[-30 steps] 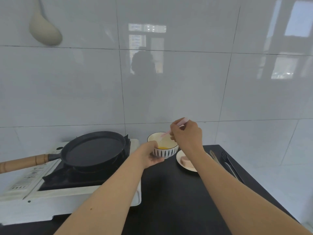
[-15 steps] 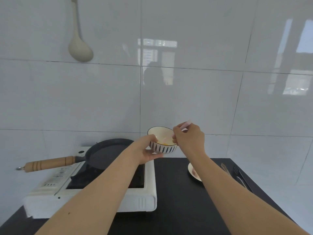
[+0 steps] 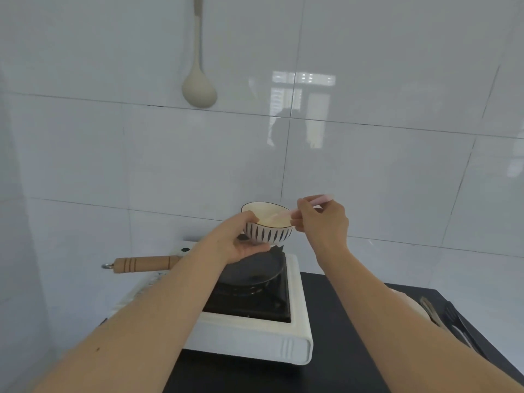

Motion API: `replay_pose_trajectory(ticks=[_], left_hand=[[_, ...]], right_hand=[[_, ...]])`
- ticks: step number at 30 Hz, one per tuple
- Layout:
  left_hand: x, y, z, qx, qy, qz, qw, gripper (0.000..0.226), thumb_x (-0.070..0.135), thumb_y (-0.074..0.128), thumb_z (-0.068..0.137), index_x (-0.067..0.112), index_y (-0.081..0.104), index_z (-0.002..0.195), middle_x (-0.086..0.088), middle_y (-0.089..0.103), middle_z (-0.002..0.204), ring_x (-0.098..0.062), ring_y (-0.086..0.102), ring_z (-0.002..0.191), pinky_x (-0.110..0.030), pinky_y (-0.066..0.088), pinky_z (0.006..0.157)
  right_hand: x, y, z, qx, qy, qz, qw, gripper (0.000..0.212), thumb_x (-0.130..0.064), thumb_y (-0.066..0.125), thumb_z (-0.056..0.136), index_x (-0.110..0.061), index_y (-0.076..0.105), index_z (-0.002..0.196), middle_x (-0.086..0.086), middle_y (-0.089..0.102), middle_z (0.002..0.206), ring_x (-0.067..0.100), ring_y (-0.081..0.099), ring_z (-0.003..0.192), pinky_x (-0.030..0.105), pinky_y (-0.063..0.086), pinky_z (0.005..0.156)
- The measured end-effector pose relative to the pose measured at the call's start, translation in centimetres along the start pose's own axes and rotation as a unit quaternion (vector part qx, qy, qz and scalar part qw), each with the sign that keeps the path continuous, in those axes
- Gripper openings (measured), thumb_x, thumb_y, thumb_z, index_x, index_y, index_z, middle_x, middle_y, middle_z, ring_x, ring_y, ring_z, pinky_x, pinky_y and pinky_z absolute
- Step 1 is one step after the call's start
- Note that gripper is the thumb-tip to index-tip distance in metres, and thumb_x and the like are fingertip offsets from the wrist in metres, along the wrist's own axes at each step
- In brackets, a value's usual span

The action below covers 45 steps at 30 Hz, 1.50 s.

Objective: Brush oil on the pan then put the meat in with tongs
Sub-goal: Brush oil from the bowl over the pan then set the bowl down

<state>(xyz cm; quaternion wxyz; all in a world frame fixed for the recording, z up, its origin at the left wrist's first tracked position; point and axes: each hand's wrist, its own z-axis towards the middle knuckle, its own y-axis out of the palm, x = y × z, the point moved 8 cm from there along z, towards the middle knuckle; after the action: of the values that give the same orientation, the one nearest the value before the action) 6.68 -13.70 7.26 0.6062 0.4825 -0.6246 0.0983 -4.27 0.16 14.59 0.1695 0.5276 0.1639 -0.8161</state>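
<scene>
My left hand (image 3: 241,239) grips a white bowl with black stripes (image 3: 269,234) and holds it in the air above the black pan (image 3: 255,269). My right hand (image 3: 320,222) pinches a pink brush (image 3: 321,198) whose head dips into the bowl. The pan sits on a white portable stove (image 3: 255,333), its wooden handle (image 3: 144,263) pointing left. Black tongs (image 3: 460,324) lie on the dark counter at the far right. The plate with the meat is mostly hidden behind my right forearm; only its pale rim (image 3: 408,303) shows.
A beige ladle (image 3: 198,89) hangs on the white tiled wall above the stove. The black counter (image 3: 334,364) runs from the stove to the right edge. A second utensil (image 3: 431,310) lies beside the tongs.
My left hand has lifted the bowl off the counter and carried it left over the pan. My right hand followed with the brush. The view has shifted so the stove sits centre.
</scene>
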Motion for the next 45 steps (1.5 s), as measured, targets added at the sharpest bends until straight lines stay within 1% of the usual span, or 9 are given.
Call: replay_pose_trajectory(ticks=[4, 9, 14, 19, 23, 28, 38, 42, 45], left_hand=[[2.0, -3.4, -0.2, 0.033, 0.020, -0.012, 0.999, 0.047, 0.003, 0.062, 0.084, 0.010, 0.043, 0.126, -0.021, 0.049, 0.107, -0.044, 0.059, 0.110, -0.051, 0.056, 0.086], [3.2, -6.7, -0.3, 0.069, 0.034, -0.011, 0.997, 0.040, 0.003, 0.061, 0.085, 0.012, 0.040, 0.118, -0.019, 0.042, 0.124, -0.043, 0.057, 0.109, -0.052, 0.055, 0.090], [4.0, -8.7, -0.1, 0.096, 0.053, -0.023, 0.994, 0.031, 0.003, 0.056, 0.089, 0.010, 0.040, 0.114, -0.016, 0.044, 0.113, -0.038, 0.051, 0.104, -0.050, 0.053, 0.094], [4.9, -10.4, 0.3, 0.115, 0.076, -0.036, 0.990, 0.025, 0.006, 0.054, 0.090, 0.010, 0.041, 0.111, -0.012, 0.046, 0.094, -0.034, 0.051, 0.104, -0.050, 0.051, 0.096], [4.9, -11.0, 0.7, 0.120, 0.078, -0.044, 0.989, 0.027, 0.007, 0.054, 0.089, 0.011, 0.041, 0.112, -0.016, 0.047, 0.108, -0.034, 0.053, 0.103, -0.048, 0.054, 0.091], [4.4, -10.9, 1.1, 0.114, 0.070, -0.056, 0.989, 0.030, 0.007, 0.056, 0.088, 0.013, 0.041, 0.113, -0.018, 0.045, 0.121, -0.035, 0.054, 0.106, -0.049, 0.053, 0.093], [3.8, -10.8, 1.2, 0.115, 0.062, -0.058, 0.990, 0.035, 0.007, 0.057, 0.087, 0.015, 0.039, 0.115, -0.018, 0.044, 0.121, -0.037, 0.054, 0.108, -0.049, 0.055, 0.090], [3.8, -10.7, 1.0, 0.116, 0.065, -0.061, 0.989, 0.035, 0.007, 0.057, 0.088, 0.016, 0.038, 0.115, -0.016, 0.043, 0.120, -0.035, 0.053, 0.106, -0.047, 0.056, 0.086], [3.7, -10.5, 0.9, 0.119, 0.064, -0.065, 0.989, 0.033, 0.007, 0.056, 0.088, 0.015, 0.037, 0.114, -0.016, 0.042, 0.121, -0.035, 0.052, 0.106, -0.047, 0.055, 0.088]], right_hand=[[-0.7, 3.3, -0.8, -0.030, -0.017, -0.001, 0.999, 0.015, -0.020, 0.056, 0.092, -0.025, 0.061, 0.079, 0.002, 0.075, 0.075, 0.008, 0.071, 0.059, 0.033, 0.061, 0.077], [-0.5, 6.6, -1.2, -0.050, -0.012, -0.004, 0.999, 0.009, -0.021, 0.056, 0.094, -0.018, 0.064, 0.091, 0.002, 0.075, 0.077, 0.006, 0.069, 0.059, 0.028, 0.061, 0.074], [0.2, 6.8, -0.9, -0.002, 0.031, 0.047, 0.998, 0.009, -0.019, 0.055, 0.092, -0.017, 0.063, 0.089, 0.003, 0.073, 0.075, 0.020, 0.074, 0.072, 0.030, 0.059, 0.075], [2.7, 5.2, 0.5, 0.062, 0.085, 0.069, 0.992, 0.018, -0.014, 0.053, 0.088, -0.005, 0.066, 0.097, 0.004, 0.071, 0.066, 0.020, 0.071, 0.064, 0.033, 0.060, 0.074], [5.1, 5.3, 0.9, 0.044, 0.119, 0.036, 0.991, 0.022, -0.013, 0.053, 0.088, -0.001, 0.067, 0.100, 0.006, 0.069, 0.065, 0.021, 0.070, 0.063, 0.031, 0.060, 0.071], [7.2, 7.8, 0.7, -0.024, 0.153, 0.007, 0.988, 0.014, -0.013, 0.056, 0.090, -0.007, 0.065, 0.082, 0.008, 0.070, 0.064, 0.018, 0.067, 0.055, 0.036, 0.061, 0.079], [6.9, 9.9, 1.1, -0.080, 0.105, -0.077, 0.988, 0.021, -0.015, 0.053, 0.095, -0.001, 0.067, 0.099, 0.014, 0.075, 0.083, 0.027, 0.074, 0.077, 0.038, 0.061, 0.081], [6.4, 9.3, 1.5, -0.068, 0.075, -0.112, 0.989, 0.021, -0.015, 0.052, 0.093, -0.011, 0.062, 0.074, 0.008, 0.072, 0.071, 0.027, 0.074, 0.079, 0.043, 0.059, 0.084], [6.2, 8.3, 1.9, -0.054, 0.057, -0.137, 0.987, 0.018, -0.016, 0.050, 0.092, -0.006, 0.065, 0.088, 0.005, 0.071, 0.069, 0.026, 0.073, 0.077, 0.041, 0.058, 0.083]])
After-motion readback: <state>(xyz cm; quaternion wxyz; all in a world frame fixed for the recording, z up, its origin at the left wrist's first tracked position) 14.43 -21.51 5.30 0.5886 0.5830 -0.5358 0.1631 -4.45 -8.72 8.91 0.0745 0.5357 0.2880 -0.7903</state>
